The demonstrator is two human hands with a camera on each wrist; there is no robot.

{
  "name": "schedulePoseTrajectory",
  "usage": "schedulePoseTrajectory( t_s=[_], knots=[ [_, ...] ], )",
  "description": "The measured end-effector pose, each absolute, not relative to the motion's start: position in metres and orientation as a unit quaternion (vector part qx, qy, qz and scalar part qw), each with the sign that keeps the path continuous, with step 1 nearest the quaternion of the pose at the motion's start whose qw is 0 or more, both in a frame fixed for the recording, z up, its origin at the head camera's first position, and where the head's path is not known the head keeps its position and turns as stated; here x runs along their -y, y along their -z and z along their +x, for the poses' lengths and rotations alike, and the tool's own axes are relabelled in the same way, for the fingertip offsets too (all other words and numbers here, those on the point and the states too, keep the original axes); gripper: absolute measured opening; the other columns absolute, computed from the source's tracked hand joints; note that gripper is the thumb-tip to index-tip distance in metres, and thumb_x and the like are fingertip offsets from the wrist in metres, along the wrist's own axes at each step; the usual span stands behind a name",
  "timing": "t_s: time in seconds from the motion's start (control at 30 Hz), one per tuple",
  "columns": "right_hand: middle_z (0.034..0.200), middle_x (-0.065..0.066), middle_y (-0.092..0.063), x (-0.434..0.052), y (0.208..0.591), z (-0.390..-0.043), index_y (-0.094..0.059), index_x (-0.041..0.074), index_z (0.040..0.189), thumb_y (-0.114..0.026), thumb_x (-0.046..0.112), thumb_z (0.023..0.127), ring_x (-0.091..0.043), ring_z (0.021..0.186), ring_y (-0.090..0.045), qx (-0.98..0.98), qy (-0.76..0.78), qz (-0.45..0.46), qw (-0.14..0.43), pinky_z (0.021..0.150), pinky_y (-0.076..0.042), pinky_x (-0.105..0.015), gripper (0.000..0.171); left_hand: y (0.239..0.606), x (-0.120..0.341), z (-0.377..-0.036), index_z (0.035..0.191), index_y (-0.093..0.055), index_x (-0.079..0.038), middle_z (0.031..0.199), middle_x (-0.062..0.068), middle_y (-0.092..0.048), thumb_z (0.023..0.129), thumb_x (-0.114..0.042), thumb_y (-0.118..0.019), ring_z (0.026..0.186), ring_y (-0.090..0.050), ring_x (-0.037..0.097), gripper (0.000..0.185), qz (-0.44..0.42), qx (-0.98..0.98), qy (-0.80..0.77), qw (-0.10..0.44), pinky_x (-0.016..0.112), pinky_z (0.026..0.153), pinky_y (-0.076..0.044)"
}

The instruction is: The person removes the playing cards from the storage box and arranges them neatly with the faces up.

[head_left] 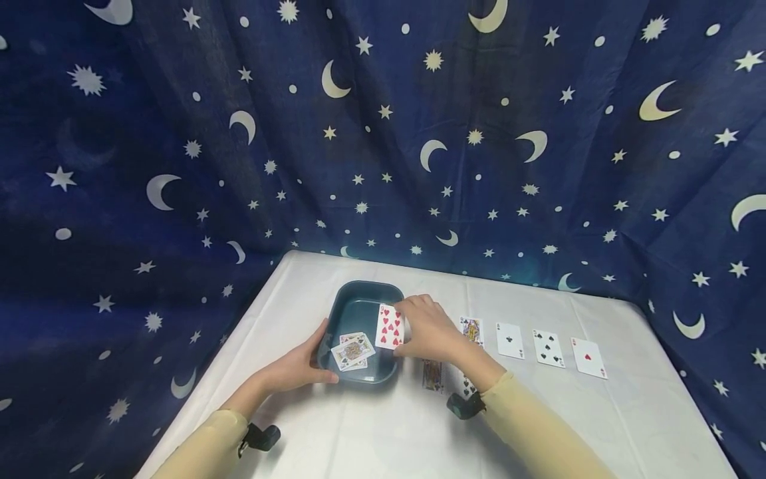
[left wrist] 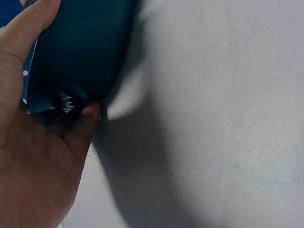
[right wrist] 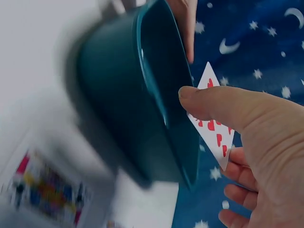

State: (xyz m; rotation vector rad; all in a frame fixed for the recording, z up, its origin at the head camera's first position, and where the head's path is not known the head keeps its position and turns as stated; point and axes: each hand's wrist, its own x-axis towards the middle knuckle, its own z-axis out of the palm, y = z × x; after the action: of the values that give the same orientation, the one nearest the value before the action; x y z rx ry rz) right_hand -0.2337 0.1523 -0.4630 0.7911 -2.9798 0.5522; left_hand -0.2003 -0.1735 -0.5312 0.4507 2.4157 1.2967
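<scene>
A dark teal plastic tub (head_left: 369,282) stands on the white table, with a few overlapping face cards (head_left: 353,351) lying inside at the near left. My left hand (head_left: 299,366) grips the tub's left side; in the left wrist view its thumb and fingers spread around the wall. Between thumb and fingertips, my right hand (head_left: 432,329) pinches a hearts playing card (head_left: 390,326) by its right edge. That card, face up, overlaps the tub's right rim in the head view. In the right wrist view the hearts card (right wrist: 223,135) shows beside the tub's opening, partly covered by the thumb.
Right of the tub lie a face card (head_left: 471,329), an ace of clubs (head_left: 510,339), a spades card (head_left: 548,348) and a red ace (head_left: 588,357). Nearer, another face card (head_left: 433,374) and a spades card (head_left: 468,386) lie partly under the right arm. A starry curtain (head_left: 383,133) hangs behind.
</scene>
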Motion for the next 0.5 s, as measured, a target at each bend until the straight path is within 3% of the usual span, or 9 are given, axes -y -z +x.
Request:
schedulePoseTrajectory(
  t_s=[0.5],
  knots=[
    [0.135,-0.014,-0.057,-0.289,0.473,-0.205,-0.058,0.009,0.139,-0.094,0.035,0.065,-0.039,0.131,-0.043,0.970,-0.168,0.174,0.028,0.110,-0.036,-0.062,0.086,0.533,0.173,-0.199,0.165,0.003,-0.012,0.171,0.013,-0.002,0.082,-0.033,-0.088,0.155,-0.011,0.033,0.126,0.165,-0.857,-0.455,0.175,0.048,0.122,-0.023]
  ],
)
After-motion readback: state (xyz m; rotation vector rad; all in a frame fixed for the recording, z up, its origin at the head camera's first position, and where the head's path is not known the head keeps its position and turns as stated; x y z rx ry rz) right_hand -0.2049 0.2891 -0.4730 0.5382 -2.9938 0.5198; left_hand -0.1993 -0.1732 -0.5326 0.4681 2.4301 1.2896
